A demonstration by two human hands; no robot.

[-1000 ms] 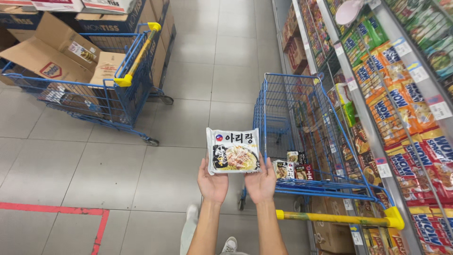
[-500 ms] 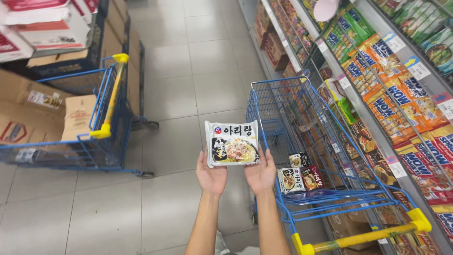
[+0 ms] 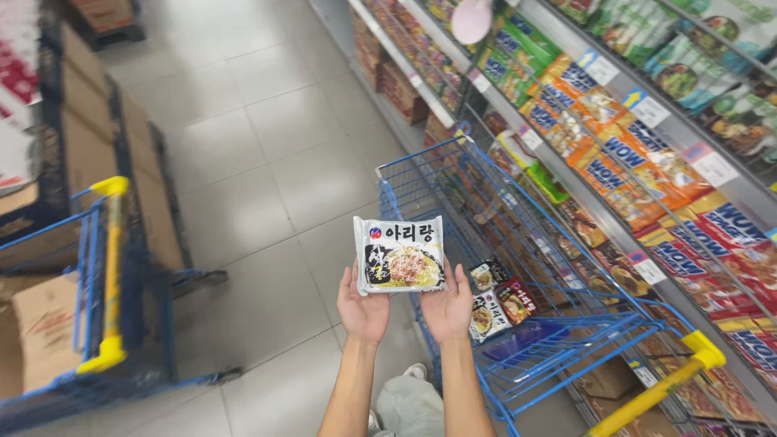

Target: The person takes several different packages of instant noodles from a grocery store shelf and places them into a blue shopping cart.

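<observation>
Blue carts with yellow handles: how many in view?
2. One cart stands right of the hands, along the shelves; the other cart is at the left edge, holding cardboard boxes. More may be out of frame.

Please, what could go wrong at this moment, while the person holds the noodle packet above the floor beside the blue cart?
1. The noodle packet rests only on the fingertips of the left hand and right hand, over the bare floor, not over the blue cart. It may slip and fall.
2. The second cart with boxes stands close on the left, so the aisle is narrow; a bump seems possible.
</observation>
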